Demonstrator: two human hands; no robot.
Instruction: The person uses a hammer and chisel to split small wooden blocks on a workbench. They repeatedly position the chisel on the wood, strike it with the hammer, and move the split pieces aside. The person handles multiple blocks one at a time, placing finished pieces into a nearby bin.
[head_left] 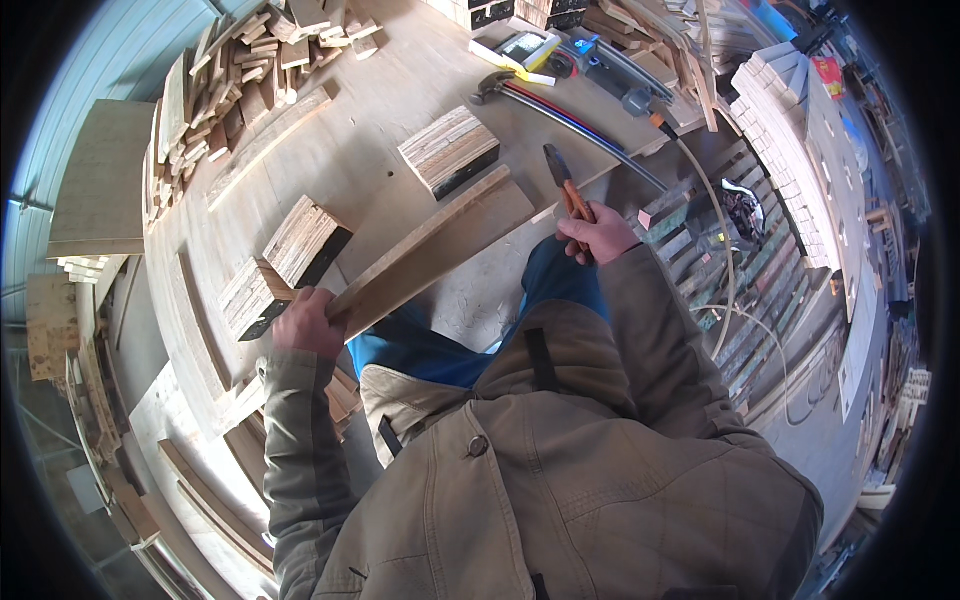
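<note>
My left hand [310, 325] is closed round the near left end of a long wooden board [435, 240], which slants up to the right across the front of the worktable. In my right hand [597, 235] is a pair of pliers [568, 187] with orange handles, the dark jaws pointing up and away from me. The pliers are just right of the board's far end, apart from it. Beyond the board lies a wooden block [448, 150] with a dark end face. Two similar blocks, one farther [308, 240] and one nearer [255, 298], sit close to my left hand.
A claw hammer [490, 88] lies at the back of the worktable [365, 130]. Piled wood offcuts [245, 85] fill its far left. On the right, a hose [715, 200] hangs near slatted wood [755, 290] and a tall stack of pale pieces [790, 150].
</note>
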